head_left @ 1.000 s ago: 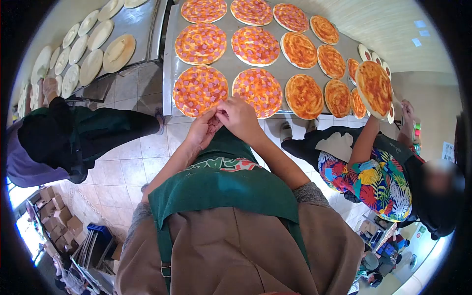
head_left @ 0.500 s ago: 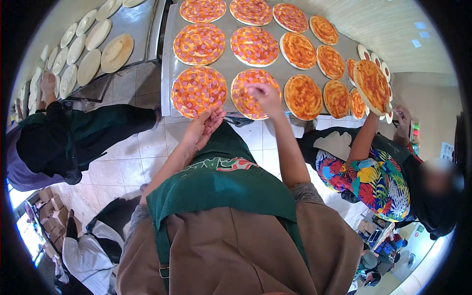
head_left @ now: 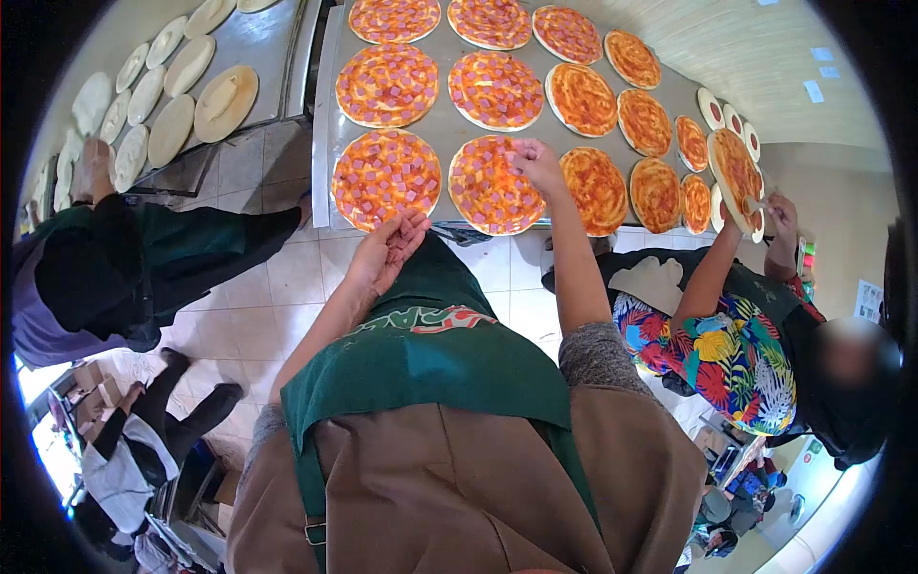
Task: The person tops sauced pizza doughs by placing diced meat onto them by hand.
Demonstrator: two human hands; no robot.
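My left hand (head_left: pixel 390 249) is palm up and loosely cupped, fingers partly curled, in front of the near-left pizza (head_left: pixel 386 179). Nothing in its palm can be made out. That pizza is raw, with red sauce, yellow streaks and pink ham cubes. Beside it lies a second ham-topped pizza (head_left: pixel 492 191), whose upper right edge is covered by my right hand (head_left: pixel 538 165). The fingertips of my right hand are pinched together just over this pizza; whatever they hold is too small to tell. A sauced pizza without ham (head_left: pixel 595 194) lies to the right.
The metal table (head_left: pixel 324 115) carries several more pizzas in rows. At right, a co-worker in a floral shirt (head_left: pixel 736 354) holds a sauced pizza (head_left: pixel 734 172) and a utensil. Another person (head_left: pixel 105 277) stands left at a table of plain dough rounds (head_left: pixel 172 132).
My right hand has shifted right and slightly up, from the middle of the second pizza to its edge, and its fingers have pinched. My left hand has moved slightly left.
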